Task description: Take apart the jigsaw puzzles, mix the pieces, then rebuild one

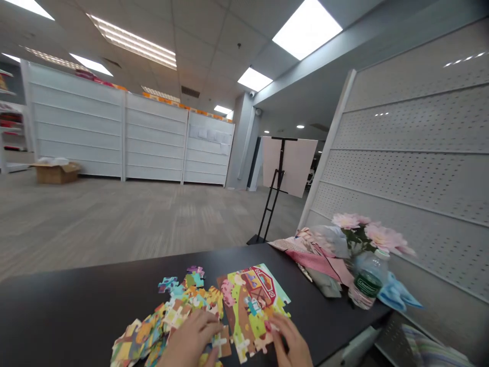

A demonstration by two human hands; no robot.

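We logged: left hand (194, 334), over loose pieces (142, 332); right hand (292, 340), at joined puzzle (241, 308); whether either gripped anything, we couldn't tell.

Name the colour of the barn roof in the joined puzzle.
Red with white trim; the barn roof shows best in the head view.

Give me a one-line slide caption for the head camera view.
On a dark table, the left hand over loose puzzle pieces, the right hand at a partly assembled barn puzzle.
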